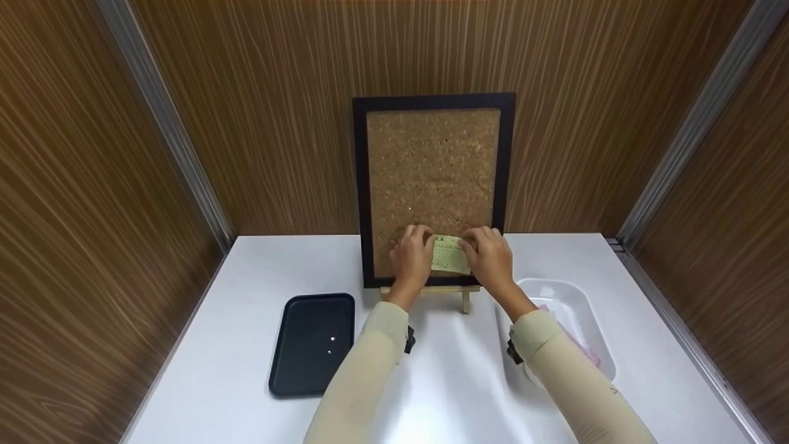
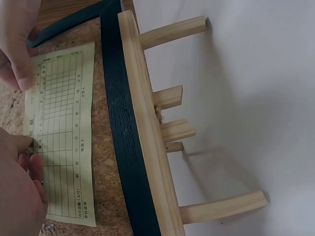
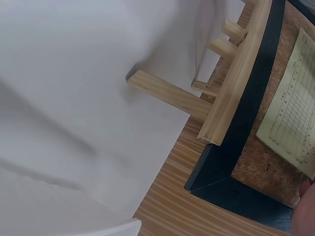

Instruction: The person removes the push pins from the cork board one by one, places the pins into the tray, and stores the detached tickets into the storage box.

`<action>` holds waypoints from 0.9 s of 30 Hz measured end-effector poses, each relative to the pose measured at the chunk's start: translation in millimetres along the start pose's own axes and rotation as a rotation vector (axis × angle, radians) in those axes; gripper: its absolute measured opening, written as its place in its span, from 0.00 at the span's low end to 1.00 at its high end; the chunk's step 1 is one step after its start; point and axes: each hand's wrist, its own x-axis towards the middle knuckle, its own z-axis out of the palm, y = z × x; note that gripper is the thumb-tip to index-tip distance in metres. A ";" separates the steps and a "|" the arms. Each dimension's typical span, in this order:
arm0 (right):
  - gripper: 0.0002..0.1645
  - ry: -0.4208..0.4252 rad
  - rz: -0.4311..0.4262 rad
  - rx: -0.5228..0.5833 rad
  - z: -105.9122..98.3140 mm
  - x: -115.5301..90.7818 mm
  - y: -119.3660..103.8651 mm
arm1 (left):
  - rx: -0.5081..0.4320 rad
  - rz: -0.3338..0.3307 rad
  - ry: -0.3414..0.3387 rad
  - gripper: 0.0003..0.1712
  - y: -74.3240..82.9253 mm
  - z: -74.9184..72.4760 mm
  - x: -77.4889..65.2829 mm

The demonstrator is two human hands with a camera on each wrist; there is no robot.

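Observation:
A pale green receipt slip (image 1: 450, 256) (image 2: 64, 132) with a printed grid lies against the lower part of a black-framed cork board (image 1: 434, 166). My left hand (image 1: 412, 259) (image 2: 19, 191) has its fingers curled at the slip's upper left, pinching near the top edge; a tiny object shows by those fingertips, and I cannot tell what it is. At the opposite upper corner, my right hand (image 1: 493, 259) (image 2: 17, 44) pinches the slip, thumb over its face. In the right wrist view only a bit of that hand appears at the lower right, beside the slip (image 3: 293, 110).
A wooden easel (image 1: 466, 302) (image 2: 147, 132) props up the board on the white table (image 1: 450, 382). To the left lies a black tray (image 1: 308, 370) with small shiny bits (image 1: 333, 338). Under my right forearm, a white tray (image 1: 607, 345) contains something pink (image 1: 592, 356). Wood-grain walls enclose the table.

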 end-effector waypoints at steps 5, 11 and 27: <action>0.10 -0.003 0.033 0.017 -4.4 -3.3 3.5 | -0.007 0.013 0.012 0.06 2.3 -0.7 -0.1; 0.11 0.010 0.049 0.060 -6.3 -6.8 6.7 | -0.046 0.017 0.016 0.07 4.4 -0.7 0.4; 0.06 0.014 0.089 0.084 -8.8 -11.9 6.8 | -0.095 0.000 0.000 0.06 2.6 0.1 1.2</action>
